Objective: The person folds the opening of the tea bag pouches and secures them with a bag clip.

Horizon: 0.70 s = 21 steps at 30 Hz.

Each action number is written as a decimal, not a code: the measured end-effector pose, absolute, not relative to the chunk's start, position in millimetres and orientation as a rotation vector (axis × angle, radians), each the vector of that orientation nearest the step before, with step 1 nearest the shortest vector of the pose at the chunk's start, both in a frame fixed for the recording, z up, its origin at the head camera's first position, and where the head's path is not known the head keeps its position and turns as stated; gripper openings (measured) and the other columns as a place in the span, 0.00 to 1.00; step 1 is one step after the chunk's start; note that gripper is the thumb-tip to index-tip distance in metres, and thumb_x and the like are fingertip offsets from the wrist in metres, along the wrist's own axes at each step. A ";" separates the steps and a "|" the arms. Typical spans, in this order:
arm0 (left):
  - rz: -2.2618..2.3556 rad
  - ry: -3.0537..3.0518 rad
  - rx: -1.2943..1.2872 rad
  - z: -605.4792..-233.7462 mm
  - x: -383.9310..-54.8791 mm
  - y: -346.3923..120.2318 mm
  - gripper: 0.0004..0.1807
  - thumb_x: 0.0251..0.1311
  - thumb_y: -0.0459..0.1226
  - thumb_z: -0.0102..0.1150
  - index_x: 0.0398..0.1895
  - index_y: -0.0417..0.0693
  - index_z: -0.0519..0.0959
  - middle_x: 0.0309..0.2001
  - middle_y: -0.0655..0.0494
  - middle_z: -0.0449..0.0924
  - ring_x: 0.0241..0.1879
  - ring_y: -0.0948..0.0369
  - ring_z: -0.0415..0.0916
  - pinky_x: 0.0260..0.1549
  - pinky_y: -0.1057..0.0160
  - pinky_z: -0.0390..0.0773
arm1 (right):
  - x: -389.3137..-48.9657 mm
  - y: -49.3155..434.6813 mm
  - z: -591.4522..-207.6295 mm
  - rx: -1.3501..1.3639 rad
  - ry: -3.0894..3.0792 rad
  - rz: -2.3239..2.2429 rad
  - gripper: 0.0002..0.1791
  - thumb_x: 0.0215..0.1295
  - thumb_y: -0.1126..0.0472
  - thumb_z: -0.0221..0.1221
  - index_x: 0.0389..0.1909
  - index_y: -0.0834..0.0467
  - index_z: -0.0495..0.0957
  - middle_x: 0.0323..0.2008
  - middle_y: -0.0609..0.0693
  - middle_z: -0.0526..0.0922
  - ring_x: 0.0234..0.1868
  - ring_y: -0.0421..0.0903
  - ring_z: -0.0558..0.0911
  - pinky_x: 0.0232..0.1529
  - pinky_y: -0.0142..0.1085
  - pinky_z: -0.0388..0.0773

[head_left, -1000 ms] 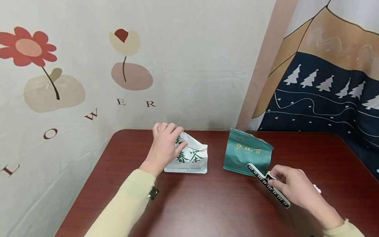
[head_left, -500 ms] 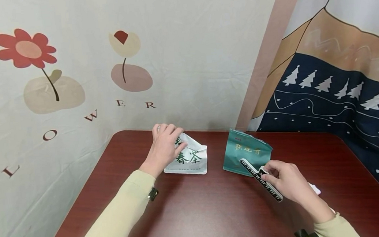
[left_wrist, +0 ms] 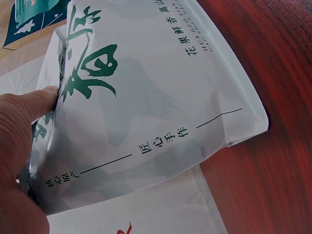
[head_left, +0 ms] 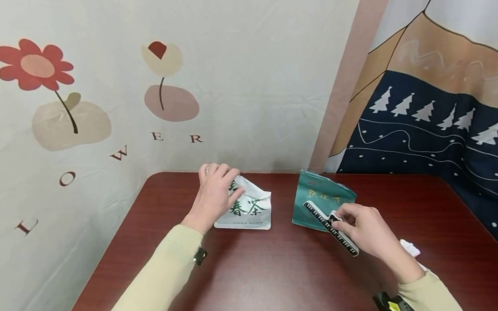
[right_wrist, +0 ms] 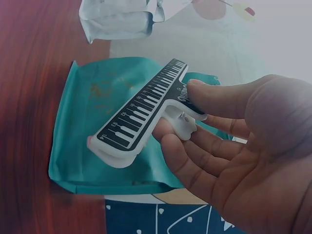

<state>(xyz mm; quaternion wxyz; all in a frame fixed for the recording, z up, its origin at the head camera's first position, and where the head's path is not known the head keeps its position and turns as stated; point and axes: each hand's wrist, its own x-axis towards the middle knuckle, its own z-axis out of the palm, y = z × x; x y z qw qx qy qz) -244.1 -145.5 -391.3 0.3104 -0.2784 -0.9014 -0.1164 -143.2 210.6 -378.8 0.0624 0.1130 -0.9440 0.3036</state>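
Observation:
My left hand (head_left: pixel 214 194) grips a white tea bag (head_left: pixel 262 218) by its folded-over top at the back of the table. In the left wrist view, its thumb (left_wrist: pixel 46 101) presses against the fold, while the other fingers are hidden. My right hand (head_left: pixel 368 226) pinches a long bag clip (head_left: pixel 331 228) with a piano-key pattern, thumb on one handle and fingers on the other. The right wrist view has the clip (right_wrist: pixel 146 107) slanting in front of a green tea bag (right_wrist: pixel 102 131), its jaws looking shut. Whether clip and green bag touch, I cannot tell.
A small white object (head_left: pixel 410 247) lies behind my right wrist, partly hidden. The brown-red table (head_left: pixel 257 280) meets a printed cloth (head_left: pixel 265 77) along its back edge. Tree-patterned dark blue cloth (head_left: pixel 412 134) hangs at the right.
My right hand has moved left and slightly away from me with the clip, which now overlaps more of the green bag. The left hand keeps its hold on the white bag.

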 end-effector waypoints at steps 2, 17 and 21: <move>-0.308 -2.382 -0.733 -391.5 -244.0 -145.4 0.20 0.58 0.44 0.76 0.50 0.47 0.81 0.42 0.52 0.77 0.46 0.49 0.70 0.58 0.41 0.63 | -144.5 209.1 -378.2 0.340 -2.856 0.923 0.07 0.61 0.66 0.71 0.33 0.53 0.82 0.28 0.45 0.82 0.30 0.42 0.77 0.29 0.34 0.75; -0.314 -2.369 -0.743 -391.0 -243.0 -145.1 0.21 0.57 0.44 0.76 0.49 0.47 0.80 0.42 0.52 0.77 0.46 0.49 0.70 0.58 0.41 0.62 | -152.5 197.1 -375.2 0.356 -2.791 0.952 0.07 0.61 0.67 0.71 0.32 0.54 0.83 0.29 0.46 0.83 0.32 0.44 0.77 0.33 0.36 0.77; -0.320 -2.373 -0.738 -390.5 -243.1 -145.0 0.21 0.57 0.44 0.76 0.49 0.47 0.81 0.42 0.52 0.77 0.46 0.49 0.70 0.58 0.41 0.62 | -155.1 194.1 -375.1 0.363 -2.779 0.959 0.06 0.61 0.67 0.71 0.32 0.55 0.84 0.30 0.46 0.83 0.32 0.44 0.77 0.33 0.36 0.77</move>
